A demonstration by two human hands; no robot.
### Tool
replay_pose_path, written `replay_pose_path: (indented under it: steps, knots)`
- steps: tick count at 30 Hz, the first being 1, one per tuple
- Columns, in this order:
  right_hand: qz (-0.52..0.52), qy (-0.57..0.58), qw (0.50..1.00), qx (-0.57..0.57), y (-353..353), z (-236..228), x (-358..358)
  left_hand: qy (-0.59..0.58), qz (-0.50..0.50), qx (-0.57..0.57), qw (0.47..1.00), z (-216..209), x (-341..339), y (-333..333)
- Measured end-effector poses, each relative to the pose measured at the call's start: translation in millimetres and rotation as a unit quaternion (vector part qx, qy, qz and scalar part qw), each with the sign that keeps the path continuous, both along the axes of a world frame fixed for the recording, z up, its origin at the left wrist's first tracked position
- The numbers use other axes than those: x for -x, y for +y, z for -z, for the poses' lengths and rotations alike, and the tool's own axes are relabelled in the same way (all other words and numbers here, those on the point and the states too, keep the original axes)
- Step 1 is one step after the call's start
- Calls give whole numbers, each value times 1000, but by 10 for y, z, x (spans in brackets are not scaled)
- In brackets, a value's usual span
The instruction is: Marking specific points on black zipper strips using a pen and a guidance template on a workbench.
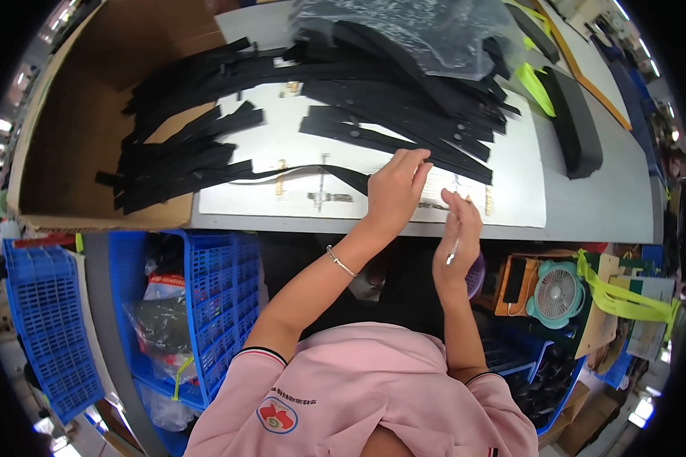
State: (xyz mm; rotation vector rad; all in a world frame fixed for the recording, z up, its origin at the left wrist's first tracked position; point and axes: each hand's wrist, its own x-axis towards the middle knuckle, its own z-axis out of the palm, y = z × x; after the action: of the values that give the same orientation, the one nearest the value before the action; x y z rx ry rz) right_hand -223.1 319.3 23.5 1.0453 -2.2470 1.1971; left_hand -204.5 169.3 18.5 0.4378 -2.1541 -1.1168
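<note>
My left hand is closed at the front of the white board, fingers pressed together on a black fabric strip. That strip trails leftward to a pile of black strips at the carton. My right hand is at the table's front edge, to the right of the left one. Its fingers are curled round a slim white pen with a silvery end. Just beyond both hands, more black strips, some with small round dots, lie across the board.
An open cardboard box stands at the left on the grey table. A clear plastic bag covers strips at the back. To the right lies a long black block. Under the table are a blue crate and a teal fan.
</note>
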Motion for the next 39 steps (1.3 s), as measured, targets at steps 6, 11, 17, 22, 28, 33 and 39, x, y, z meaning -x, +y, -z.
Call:
replay_pose_path:
  steps: [6,11,17,22,28,33,39]
  knots:
    - [-8,29,994,-104,226,147,-72,116,-21,1,993,-41,103,266]
    - [-20,38,990,-131,243,255,-91,46,-45,-18,998,-77,-251,139]
    - [-7,59,985,-162,393,255,46,-52,-1,73,996,67,-540,-50]
    - [10,53,977,-206,582,238,265,-92,75,172,978,-9,-512,16]
    - [77,61,976,-192,594,254,279,-138,74,240,958,29,-360,236]
    - [84,26,978,-189,537,281,232,-153,76,226,959,24,-323,284]
    - [135,42,969,-201,612,289,391,-202,100,196,954,-14,-513,136]
